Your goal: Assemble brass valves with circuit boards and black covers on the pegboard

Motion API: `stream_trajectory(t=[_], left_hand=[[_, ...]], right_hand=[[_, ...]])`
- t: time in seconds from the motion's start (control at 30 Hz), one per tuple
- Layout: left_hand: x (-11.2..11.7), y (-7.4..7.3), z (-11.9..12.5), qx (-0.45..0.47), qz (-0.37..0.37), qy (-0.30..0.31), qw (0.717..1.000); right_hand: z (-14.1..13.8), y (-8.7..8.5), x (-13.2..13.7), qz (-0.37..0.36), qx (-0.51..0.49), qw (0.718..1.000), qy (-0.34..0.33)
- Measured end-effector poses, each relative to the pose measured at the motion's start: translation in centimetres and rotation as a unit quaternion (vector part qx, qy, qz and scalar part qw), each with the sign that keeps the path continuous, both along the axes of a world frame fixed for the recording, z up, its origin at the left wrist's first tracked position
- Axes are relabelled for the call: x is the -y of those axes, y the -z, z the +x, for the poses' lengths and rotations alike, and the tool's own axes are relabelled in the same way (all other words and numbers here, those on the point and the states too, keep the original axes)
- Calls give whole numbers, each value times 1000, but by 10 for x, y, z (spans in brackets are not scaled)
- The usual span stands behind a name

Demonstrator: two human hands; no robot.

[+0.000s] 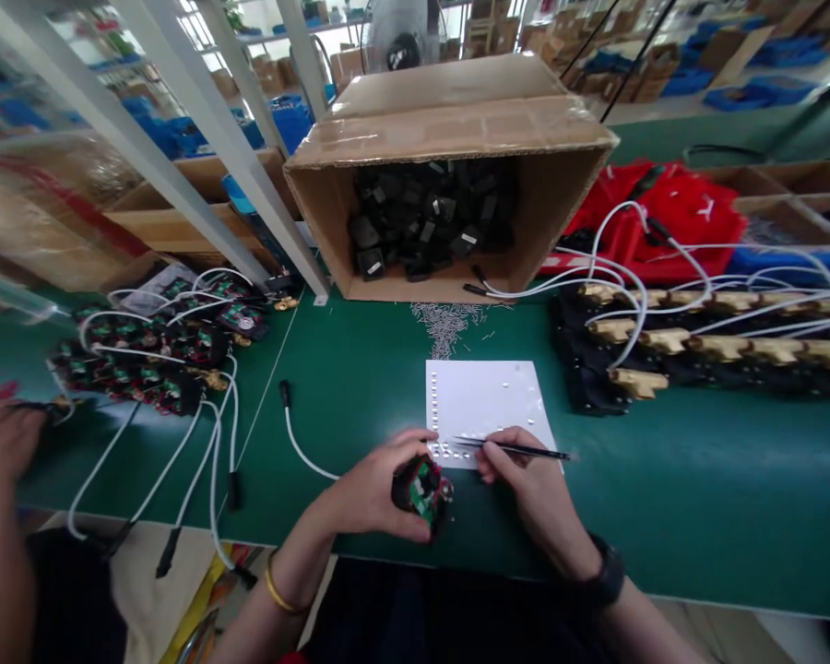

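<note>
Gripping a small green circuit module (423,489) in the closed left hand (377,493) at the near tabletop (664,480) edge, pinching slim tweezers (512,449) in the right hand (526,480) fingers, long axis running left-right, tips pointing left over the white sheet (484,397), just far-right of the module.

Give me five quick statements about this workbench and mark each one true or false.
1. The left hand holds a small unit with a green circuit board. True.
2. The right hand holds a screwdriver. False: it holds slim black tweezers.
3. The cardboard box stands upright with its flaps closed. False: it lies on its side, open toward the person, with black parts inside.
4. The white sheet lies on the green table. True.
5. The tweezers point at the box. False: their tips rest at the sheet's near edge.
</note>
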State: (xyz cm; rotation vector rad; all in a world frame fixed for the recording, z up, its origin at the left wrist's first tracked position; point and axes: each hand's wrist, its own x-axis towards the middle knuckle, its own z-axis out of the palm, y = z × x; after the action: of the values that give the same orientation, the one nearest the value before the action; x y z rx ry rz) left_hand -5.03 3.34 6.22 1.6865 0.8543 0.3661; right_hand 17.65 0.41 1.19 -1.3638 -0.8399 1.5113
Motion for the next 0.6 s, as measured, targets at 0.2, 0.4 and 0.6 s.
stream_trajectory(t=[0.2,0.4,0.6], left_hand=[[4,2,14,-51,-3,94,994],[2,2,28,-77,3,66,995],[9,9,25,-58,-25,30,998]], right_hand=[[8,9,17,-10,73,996,55],[7,15,20,13,166,985,49],[5,15,22,52,218,974,41]])
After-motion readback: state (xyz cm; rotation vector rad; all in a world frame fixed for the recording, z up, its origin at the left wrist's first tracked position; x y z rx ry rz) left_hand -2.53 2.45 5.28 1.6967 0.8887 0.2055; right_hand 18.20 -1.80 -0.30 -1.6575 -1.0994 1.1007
